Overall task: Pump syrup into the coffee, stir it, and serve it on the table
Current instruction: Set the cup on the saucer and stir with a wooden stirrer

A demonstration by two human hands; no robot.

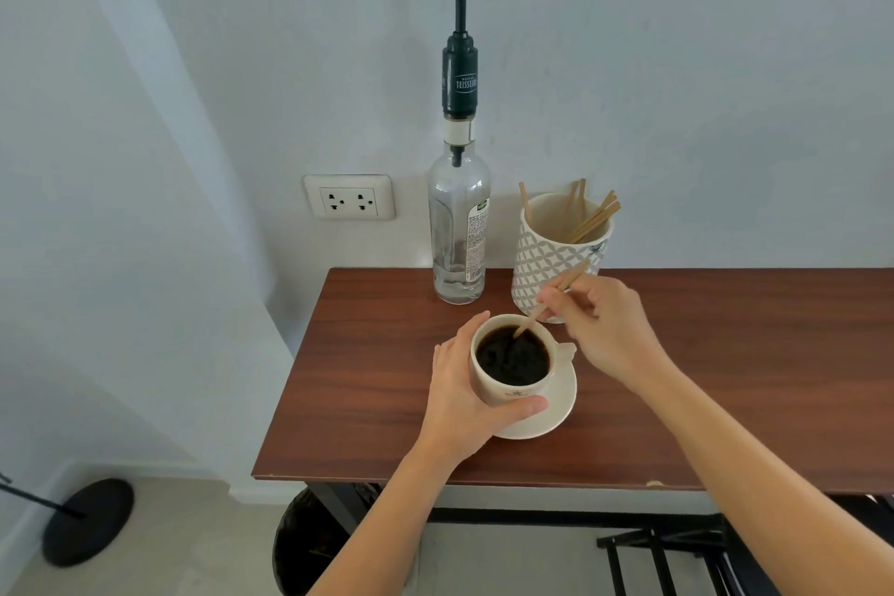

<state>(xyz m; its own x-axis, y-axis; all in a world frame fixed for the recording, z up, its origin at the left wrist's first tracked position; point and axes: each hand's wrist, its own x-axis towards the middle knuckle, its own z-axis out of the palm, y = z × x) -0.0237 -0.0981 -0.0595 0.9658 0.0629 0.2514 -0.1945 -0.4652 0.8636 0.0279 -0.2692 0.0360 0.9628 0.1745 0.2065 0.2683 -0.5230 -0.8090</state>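
Stirring looks to be the step in hand: a thin wooden stir stick (546, 305) dips at a slant into black coffee in a cream ceramic cup (513, 361), which sits on a matching cream saucer (556, 407) near the left end of the dark brown wooden bench (701, 378). To do it well, I would keep the circles small and slow, the stick clear of the rim, since the coffee stands high in the cup and could slop onto the saucer.

The left hand (459, 392) wraps the cup's left side, thumb across the front, its grip closed on the cup to steady it. The right hand (604, 329) hovers just beyond the cup, wrist bent, its grip a narrow pinch on the stick. A clear glass syrup bottle with a tall black pump (458, 227) stands behind, beside a patterned ceramic holder of spare sticks (551, 257).
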